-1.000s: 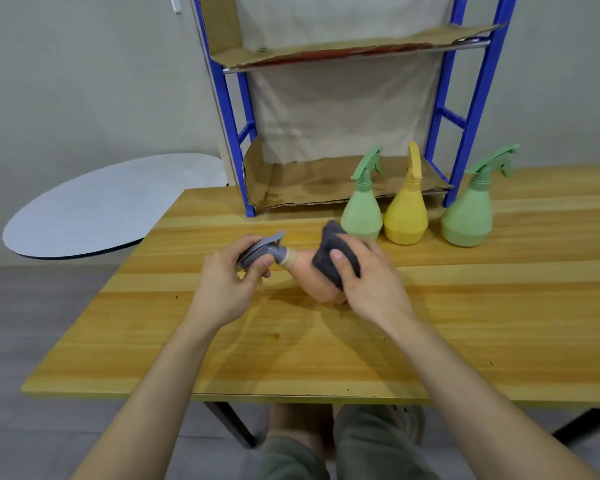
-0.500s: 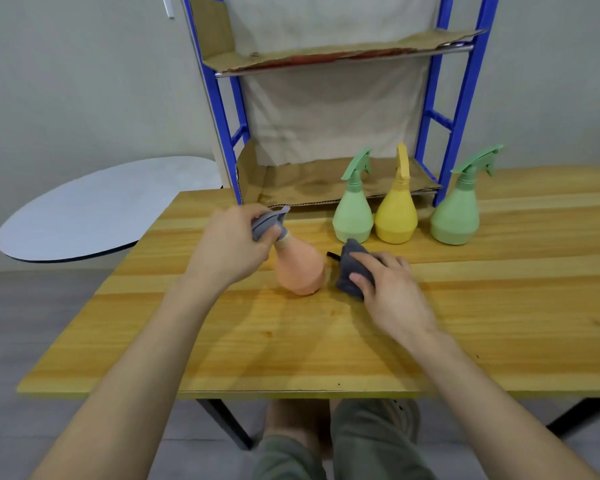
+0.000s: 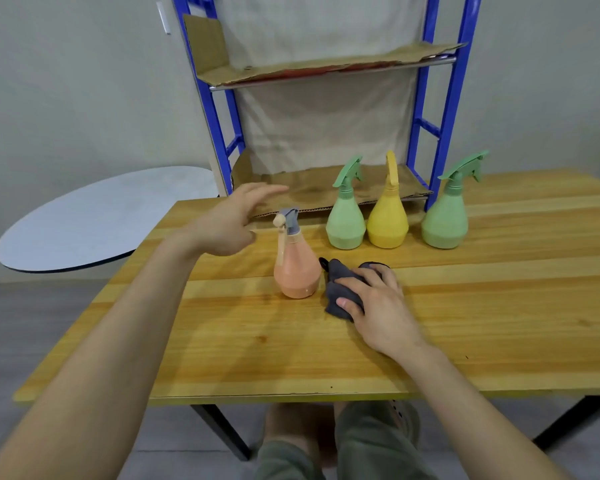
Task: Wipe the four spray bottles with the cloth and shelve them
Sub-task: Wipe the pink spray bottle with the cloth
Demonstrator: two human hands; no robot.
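Note:
An orange spray bottle (image 3: 297, 271) with a grey head stands upright on the wooden table (image 3: 465, 323). My left hand (image 3: 231, 221) hovers just left of its head, fingers spread, holding nothing. My right hand (image 3: 378, 306) presses on the dark grey cloth (image 3: 342, 284), which lies on the table right beside the orange bottle. Behind them stand a green bottle (image 3: 346, 218), a yellow bottle (image 3: 388, 216) and a second green bottle (image 3: 445, 216) in a row before the blue shelf rack (image 3: 430, 126).
The rack's lower shelf (image 3: 312, 190) and upper shelf (image 3: 326, 67) are lined with cardboard, with a cloth backing behind. A round white tabletop (image 3: 94, 216) sits off the table's left side. My knees show under the front edge.
The orange bottle went from lying tilted in both hands to standing upright. My left hand let go of its head and opened. My right hand lowered the cloth onto the table.

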